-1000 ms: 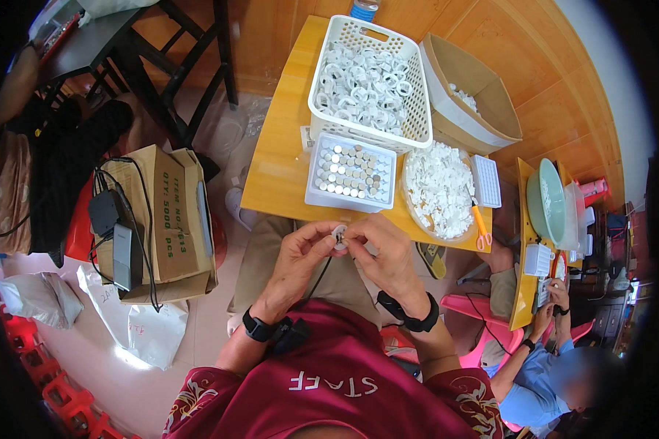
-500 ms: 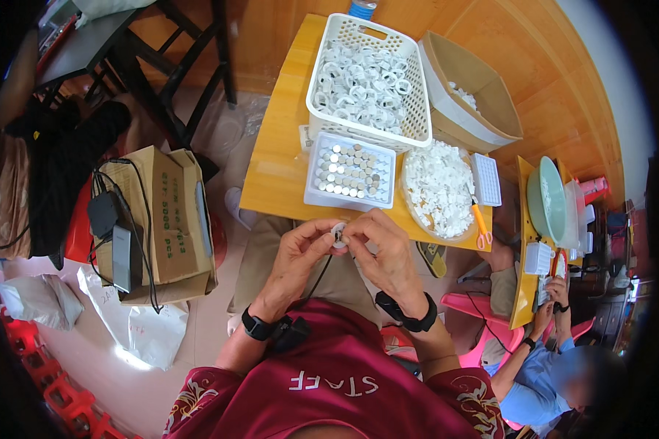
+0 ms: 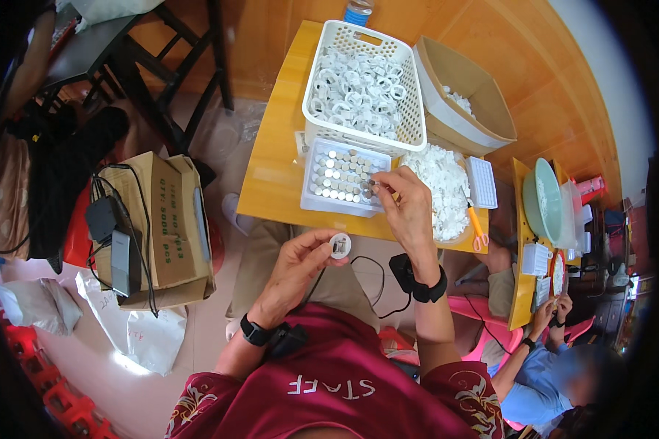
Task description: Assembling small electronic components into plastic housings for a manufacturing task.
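Between the thumb and fingers of my left hand (image 3: pixel 298 267) is a small round white plastic housing (image 3: pixel 340 246), its open side with metal parts inside facing up. It is held over my lap, in front of the table's edge. My right hand (image 3: pixel 410 201) reaches over the right side of a white plastic tray (image 3: pixel 348 207), fingertips pinched together among silver button cells (image 3: pixel 342 164). What sits between those fingertips is too small and partly hidden to make out. The button cells lie in rows in the tray.
Behind the tray stands a white basket (image 3: pixel 417 110) of white ring-shaped parts. Right of it are a cardboard box (image 3: pixel 487 88), a heap of small white pieces (image 3: pixel 439 183), orange-handled scissors (image 3: pixel 477 227) and a white rack (image 3: pixel 482 183). A co-worker (image 3: pixel 534 380) sits at the right.
My hands have parted. The right one has moved up and forward from the housing to the tray; the left keeps the housing, now turned with its inside showing.
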Available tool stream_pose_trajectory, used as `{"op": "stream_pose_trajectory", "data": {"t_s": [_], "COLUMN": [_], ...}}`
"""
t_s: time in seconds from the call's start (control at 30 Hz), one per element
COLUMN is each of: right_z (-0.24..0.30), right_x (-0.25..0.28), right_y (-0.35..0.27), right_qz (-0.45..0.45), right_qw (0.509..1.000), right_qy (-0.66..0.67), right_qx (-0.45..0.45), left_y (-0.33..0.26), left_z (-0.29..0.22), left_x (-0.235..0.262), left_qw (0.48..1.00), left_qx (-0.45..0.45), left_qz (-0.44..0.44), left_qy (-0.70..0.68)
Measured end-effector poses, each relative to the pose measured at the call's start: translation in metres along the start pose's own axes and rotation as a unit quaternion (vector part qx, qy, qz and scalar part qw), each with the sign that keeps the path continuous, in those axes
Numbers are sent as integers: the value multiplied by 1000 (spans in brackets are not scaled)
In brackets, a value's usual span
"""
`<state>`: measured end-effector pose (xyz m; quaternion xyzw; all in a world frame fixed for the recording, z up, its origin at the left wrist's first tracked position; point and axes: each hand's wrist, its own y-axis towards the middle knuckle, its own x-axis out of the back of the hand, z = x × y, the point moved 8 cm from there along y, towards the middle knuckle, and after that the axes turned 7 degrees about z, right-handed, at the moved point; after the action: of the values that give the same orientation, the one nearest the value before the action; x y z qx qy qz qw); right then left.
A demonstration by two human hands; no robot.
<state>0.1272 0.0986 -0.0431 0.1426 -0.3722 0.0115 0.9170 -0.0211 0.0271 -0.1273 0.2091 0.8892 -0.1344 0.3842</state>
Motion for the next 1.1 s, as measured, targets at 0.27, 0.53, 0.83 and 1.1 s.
{"op": "stream_pose_trajectory", "data": {"t_s": [0.27, 0.53, 0.83, 1.1], "right_z": [-4, 35, 62, 63], "right_x": [-20, -5, -27, -38], "right_y": [0, -18, -55, -61], "right_qz": [54, 23, 9, 81], "right_qw": [998, 998, 985, 978], "right_qy": [-26, 47, 23, -7], "right_qx": [-13, 46, 171, 191], "left_y": [-4, 3, 1, -2], "left_z": [0, -1, 1, 5], "left_x": [11, 13, 10, 14], "left_qw": [1000, 999, 1000, 999], "left_qx": [-8, -13, -21, -20], "left_qz": [-12, -14, -13, -36], "left_qy": [-15, -27, -1, 34]}}
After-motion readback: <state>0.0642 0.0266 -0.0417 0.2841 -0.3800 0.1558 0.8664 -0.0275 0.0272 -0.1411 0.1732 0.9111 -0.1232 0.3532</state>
